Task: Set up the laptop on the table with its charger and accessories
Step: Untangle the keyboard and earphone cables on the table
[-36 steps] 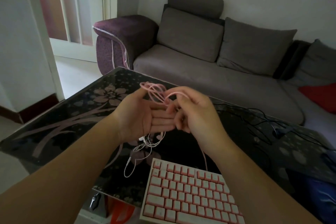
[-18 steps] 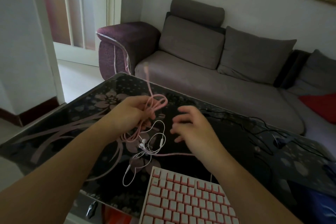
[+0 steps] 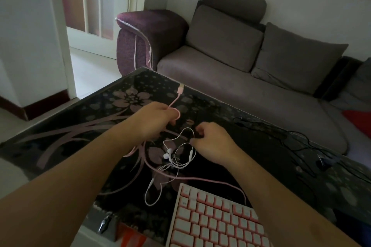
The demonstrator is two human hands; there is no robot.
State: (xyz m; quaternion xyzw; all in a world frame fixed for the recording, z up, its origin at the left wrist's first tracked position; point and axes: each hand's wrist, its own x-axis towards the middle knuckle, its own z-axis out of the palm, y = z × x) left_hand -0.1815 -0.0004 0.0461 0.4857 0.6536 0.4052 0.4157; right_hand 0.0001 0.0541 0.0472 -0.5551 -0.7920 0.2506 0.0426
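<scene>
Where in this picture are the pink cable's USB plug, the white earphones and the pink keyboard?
pink cable's USB plug (image 3: 180, 88), head view, on the plug body.
white earphones (image 3: 167, 155), head view, on the earbuds.
pink keyboard (image 3: 216, 224), head view, on the keys.

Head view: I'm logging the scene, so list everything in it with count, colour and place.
table: one, black with pink flowers, centre
keyboard: one, pink and white, near table edge
pink cable: one, from left hand to keyboard
earphones: one pair, white, table, between hands
black cables: several, table right
sofa: one, grey, purple arm, behind table
red cushion: one, sofa right
left hand: grip on pink cable
right hand: curled, above earphones
</scene>
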